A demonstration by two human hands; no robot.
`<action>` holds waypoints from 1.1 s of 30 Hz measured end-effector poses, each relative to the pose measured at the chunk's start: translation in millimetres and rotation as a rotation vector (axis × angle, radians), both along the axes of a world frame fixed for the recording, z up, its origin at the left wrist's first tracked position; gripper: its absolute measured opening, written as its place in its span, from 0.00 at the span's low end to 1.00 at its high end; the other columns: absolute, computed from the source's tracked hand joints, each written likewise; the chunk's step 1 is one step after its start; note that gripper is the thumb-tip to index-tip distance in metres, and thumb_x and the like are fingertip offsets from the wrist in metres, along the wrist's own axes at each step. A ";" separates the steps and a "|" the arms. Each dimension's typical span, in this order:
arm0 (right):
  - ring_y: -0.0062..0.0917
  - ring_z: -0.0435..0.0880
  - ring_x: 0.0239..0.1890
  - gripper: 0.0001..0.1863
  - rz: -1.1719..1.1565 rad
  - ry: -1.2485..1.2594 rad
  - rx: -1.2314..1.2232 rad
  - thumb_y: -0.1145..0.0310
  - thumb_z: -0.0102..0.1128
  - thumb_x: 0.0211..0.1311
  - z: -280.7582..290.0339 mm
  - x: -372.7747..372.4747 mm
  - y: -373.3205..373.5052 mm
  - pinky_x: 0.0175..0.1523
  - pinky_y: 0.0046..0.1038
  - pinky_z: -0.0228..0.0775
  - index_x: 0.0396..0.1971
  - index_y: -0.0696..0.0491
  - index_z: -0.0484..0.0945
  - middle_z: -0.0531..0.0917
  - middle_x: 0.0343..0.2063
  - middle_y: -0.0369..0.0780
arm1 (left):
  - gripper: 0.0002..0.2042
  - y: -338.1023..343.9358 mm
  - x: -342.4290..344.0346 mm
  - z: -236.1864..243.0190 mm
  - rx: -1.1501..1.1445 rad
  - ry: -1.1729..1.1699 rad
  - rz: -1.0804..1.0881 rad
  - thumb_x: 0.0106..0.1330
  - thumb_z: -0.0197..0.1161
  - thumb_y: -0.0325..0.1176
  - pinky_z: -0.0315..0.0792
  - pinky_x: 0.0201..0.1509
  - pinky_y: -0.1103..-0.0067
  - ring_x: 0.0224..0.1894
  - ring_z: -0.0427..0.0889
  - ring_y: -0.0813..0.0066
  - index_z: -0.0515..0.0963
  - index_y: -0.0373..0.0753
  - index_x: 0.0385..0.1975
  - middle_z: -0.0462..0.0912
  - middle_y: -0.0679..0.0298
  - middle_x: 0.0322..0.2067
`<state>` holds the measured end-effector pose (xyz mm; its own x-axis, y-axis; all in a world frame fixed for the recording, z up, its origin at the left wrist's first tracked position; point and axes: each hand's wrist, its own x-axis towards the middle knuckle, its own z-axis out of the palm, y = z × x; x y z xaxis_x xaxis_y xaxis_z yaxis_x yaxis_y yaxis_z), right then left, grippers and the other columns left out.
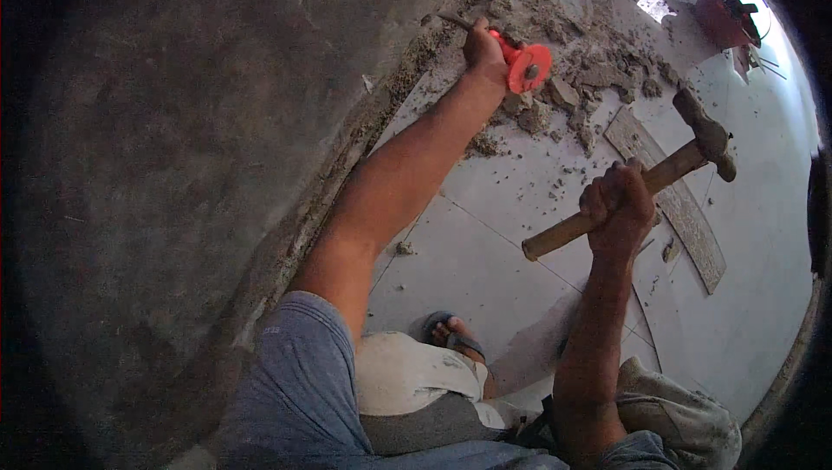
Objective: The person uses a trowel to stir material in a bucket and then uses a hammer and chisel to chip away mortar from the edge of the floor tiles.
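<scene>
Fingers: On my feed, the left hand (487, 54) curls its fingers around the grip of an orange-guarded chisel (518, 64); the right hand (620, 199) is a fist around a hammer (674, 166).
Wall: At far left I see a broad grey surface (191, 140), cement-like, mottled and scuffed.
Wall's foot: A ragged, crumbling seam (334, 179) runs diagonally where the grey meets white tile.
Chisel: Its narrow dark shaft juts from the left fist toward the seam; I cannot tell whether the tip touches. The round guard and blunt metal butt sit on the other side of the fingers.
Sandal: A dusty foot in a dark sandal (455, 337) rests on glossy, square-jointed tile (485, 249).
Rubble: Jagged chunks and gritty crumbs (598, 75) spread beside the left hand.
Hammer: The pale wooden handle passes through the right fingers, butt at lower left, dull, worn metal head at upper right, well apart from the chisel.
Strip: A long, flat, dust-speckled piece (693, 231) lies beyond the right hand.
Container: Reddish, partly glare-washed, a vessel (726, 23) stands at upper right.
</scene>
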<state>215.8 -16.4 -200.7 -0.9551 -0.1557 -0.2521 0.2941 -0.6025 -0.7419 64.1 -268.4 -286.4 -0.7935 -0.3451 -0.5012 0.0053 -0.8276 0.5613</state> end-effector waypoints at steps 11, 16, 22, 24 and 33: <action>0.18 0.64 0.13 0.10 -0.079 0.299 -0.153 0.66 0.51 0.68 41.1 -36.3 47.3 0.23 0.24 0.64 0.26 0.51 0.66 0.64 0.15 0.31 | 0.15 9.6 -3.9 14.0 0.008 -0.069 0.179 0.67 0.52 0.45 0.72 0.22 0.64 0.19 0.74 0.65 0.65 0.39 0.29 0.72 0.62 0.22; 0.24 0.68 0.19 0.08 -0.373 0.641 0.248 0.68 0.47 0.67 77.7 -55.1 78.2 0.28 0.29 0.66 0.26 0.52 0.67 0.65 0.17 0.35 | 0.15 18.1 1.5 28.4 0.034 -0.071 0.165 0.67 0.51 0.46 0.72 0.21 0.63 0.18 0.73 0.65 0.64 0.40 0.27 0.70 0.63 0.22; 0.30 0.74 0.27 0.14 -0.163 0.570 0.175 0.57 0.54 0.64 -6.0 -61.3 28.5 0.39 0.36 0.69 0.28 0.54 0.71 0.74 0.23 0.39 | 0.16 7.9 -13.0 19.3 -0.055 -0.114 0.309 0.68 0.51 0.47 0.72 0.21 0.64 0.18 0.73 0.67 0.65 0.40 0.29 0.70 0.66 0.22; 0.30 0.76 0.25 0.16 -0.005 0.202 0.444 0.55 0.60 0.61 -78.7 -41.3 -36.5 0.35 0.35 0.70 0.31 0.54 0.73 0.76 0.22 0.39 | 0.17 20.2 -19.1 19.6 -0.035 -0.143 0.266 0.68 0.51 0.48 0.71 0.21 0.65 0.20 0.73 0.68 0.66 0.39 0.28 0.69 0.66 0.21; 0.22 0.69 0.19 0.09 -0.007 0.202 0.043 0.64 0.55 0.64 -48.9 -49.7 27.2 0.26 0.25 0.64 0.30 0.52 0.69 0.70 0.19 0.35 | 0.17 14.5 -37.5 -15.9 -0.136 -0.147 0.311 0.69 0.52 0.47 0.73 0.21 0.63 0.20 0.76 0.64 0.67 0.37 0.31 0.74 0.60 0.24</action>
